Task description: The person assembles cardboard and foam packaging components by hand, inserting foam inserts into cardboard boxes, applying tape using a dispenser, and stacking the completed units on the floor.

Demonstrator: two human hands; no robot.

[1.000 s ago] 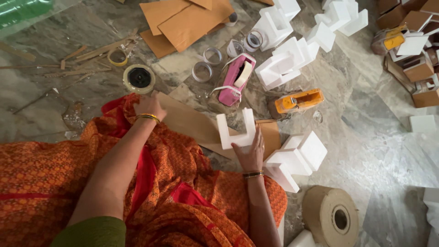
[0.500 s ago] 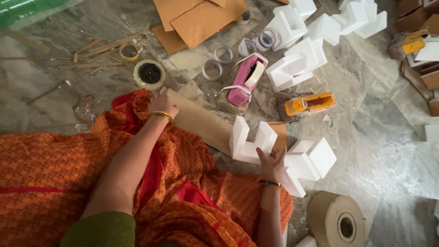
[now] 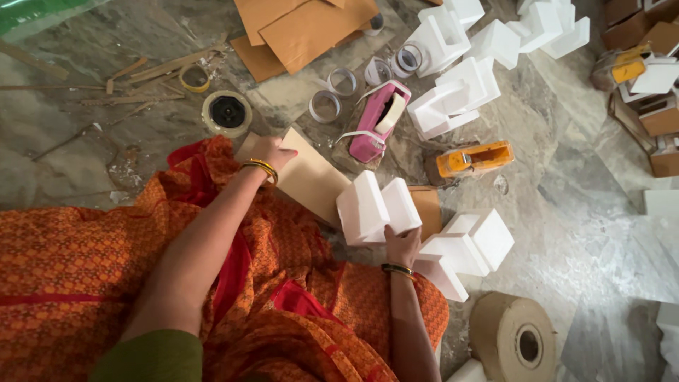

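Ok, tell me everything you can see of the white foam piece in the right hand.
The foam piece is a white moulded block, apparently polystyrene, with two thick lobes split by a notch, clean and unbroken as far as shows. It is tilted, lifted a little above the cardboard sheet and the floor. The right hand grips its lower edge from below. More white foam blocks lie just to its right.

tape dispenser [image 3: 380,120] behind foam block [image 3: 375,207]

brown cartons [image 3: 661,117] — far right, stacked
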